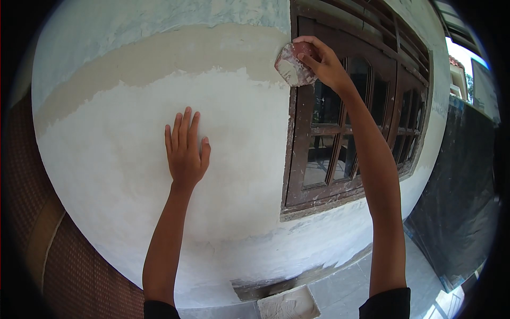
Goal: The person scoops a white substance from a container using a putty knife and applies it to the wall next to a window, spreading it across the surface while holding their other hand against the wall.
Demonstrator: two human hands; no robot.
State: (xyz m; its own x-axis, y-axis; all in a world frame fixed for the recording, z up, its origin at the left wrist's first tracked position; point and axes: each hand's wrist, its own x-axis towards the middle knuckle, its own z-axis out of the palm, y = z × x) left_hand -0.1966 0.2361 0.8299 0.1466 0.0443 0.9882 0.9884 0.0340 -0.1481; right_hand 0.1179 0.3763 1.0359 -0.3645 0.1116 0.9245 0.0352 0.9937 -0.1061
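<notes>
My right hand [325, 63] grips a red, many-sided putty scraper [290, 63] smeared with whitish plaster. Its edge is at the seam between the wall and the dark brown window frame [289, 159], near the frame's upper left corner. Lower and to the left, my left hand [186, 154] lies against the wall [239, 133], palm towards it, fingers stretched up and holding nothing. Pale, smooth plaster covers the wall around that hand. Above it runs a beige band [196, 50] with a ragged lower edge, and higher still the coat is bluish white.
A shallow tray [313, 302] with pale paste stands on the grey tiled floor [345, 282] below the wall. Woven brown matting [79, 266] borders the left side. A dark sheet [451, 196] hangs at the right. The window has several glass panes and wooden bars.
</notes>
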